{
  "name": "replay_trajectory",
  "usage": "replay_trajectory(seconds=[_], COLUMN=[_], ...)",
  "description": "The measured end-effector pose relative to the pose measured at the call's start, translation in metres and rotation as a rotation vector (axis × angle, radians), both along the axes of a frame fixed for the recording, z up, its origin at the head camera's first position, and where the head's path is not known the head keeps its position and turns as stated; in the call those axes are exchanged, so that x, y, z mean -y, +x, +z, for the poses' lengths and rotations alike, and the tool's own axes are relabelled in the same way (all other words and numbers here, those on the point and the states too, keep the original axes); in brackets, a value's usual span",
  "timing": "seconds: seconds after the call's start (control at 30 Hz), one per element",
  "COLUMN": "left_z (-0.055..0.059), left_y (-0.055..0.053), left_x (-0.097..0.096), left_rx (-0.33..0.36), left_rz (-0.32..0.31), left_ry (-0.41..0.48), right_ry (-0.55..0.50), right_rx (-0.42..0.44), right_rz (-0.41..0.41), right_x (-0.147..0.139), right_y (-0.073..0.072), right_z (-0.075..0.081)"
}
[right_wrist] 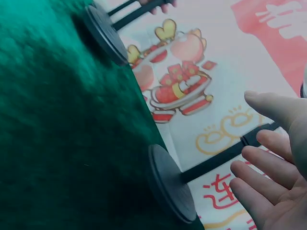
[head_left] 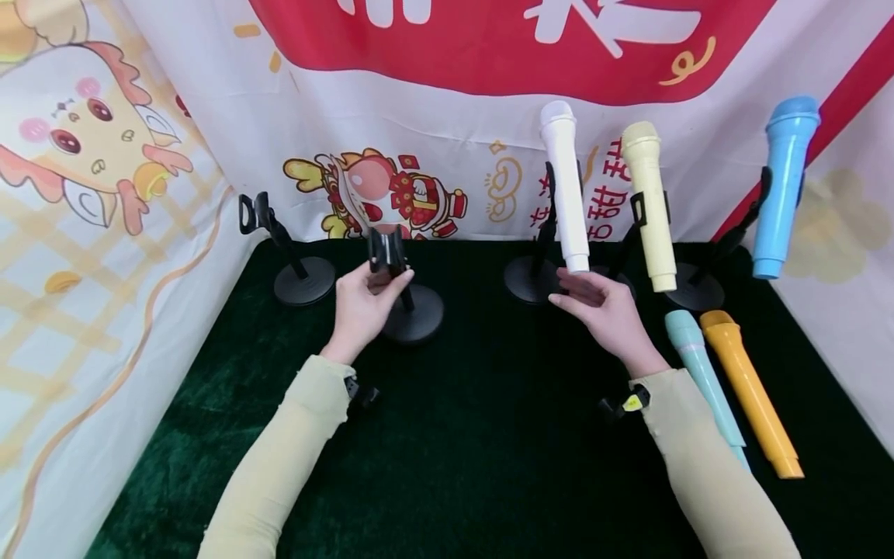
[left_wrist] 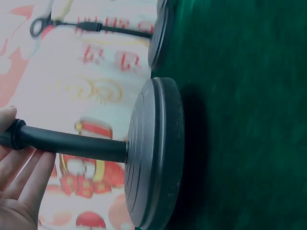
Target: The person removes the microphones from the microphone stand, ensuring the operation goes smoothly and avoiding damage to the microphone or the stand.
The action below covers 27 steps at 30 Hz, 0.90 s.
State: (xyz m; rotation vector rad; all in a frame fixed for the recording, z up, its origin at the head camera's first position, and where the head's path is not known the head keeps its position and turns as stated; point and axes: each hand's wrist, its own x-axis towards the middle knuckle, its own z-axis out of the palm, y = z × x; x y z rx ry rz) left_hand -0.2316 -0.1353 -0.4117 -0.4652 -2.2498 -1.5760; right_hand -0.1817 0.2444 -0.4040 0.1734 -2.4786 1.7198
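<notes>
- Step in hand, as I judge it: handling/placing a black microphone stand (head_left: 419, 318), left of centre near the counter's far side; its clip (head_left: 386, 250) holds no mic.
- Left hand (head_left: 359, 310): grips that stand's pole at the collar, thumb and fingers around it. Can't tell if the base fully touches the counter (head_left: 454, 450).
- Right hand (head_left: 599, 310): holds nothing, fingers spread, just beside the lower end of the white microphone (head_left: 569, 190) and its stand (head_left: 524, 283); contact unclear.
- White, cream (head_left: 651, 210) and blue (head_left: 784, 190) microphones sit tilted in stand clips, right half.
- Mint microphone (head_left: 707, 376) and orange microphone (head_left: 753, 392) lie on the counter at right; right sleeve (head_left: 705, 450) hides part of the mint one.
- Next move probably calls for base flat, clip facing up, before the left hand lets go.
- Edges: far edge runs along the printed backdrop (head_left: 433, 97); far-left stand (head_left: 304, 281), clip also unfilled, is near the left edge.
- Room: wide gap between held stand and white mic's stand; more between forearms, near side. Right side crowded.
</notes>
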Motion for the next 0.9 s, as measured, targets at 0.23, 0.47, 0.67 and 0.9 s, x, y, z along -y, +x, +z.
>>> replay_trajectory(seconds=[0.23, 0.47, 0.67, 0.9], left_z=[0.003, 0.003, 0.000, -0.002], left_y=[-0.023, -0.045, -0.061, -0.068], left_x=[0.027, 0.044, 0.057, 0.062], left_rx=[0.021, 0.059, 0.116, 0.158], left_rz=[0.070, 0.117, 0.169, 0.190], left_ry=[-0.015, 0.029, 0.036, 0.013], right_ry=[0.076, 0.105, 0.176, 0.192], right_rx=[-0.005, -0.045, -0.110, -0.187], right_rz=[-0.110, -0.137, -0.182, -0.217], right_x=[-0.007, -0.005, -0.003, 0.004], right_y=[-0.025, -0.047, -0.062, -0.069], right_z=[0.002, 0.004, 0.006, 0.012])
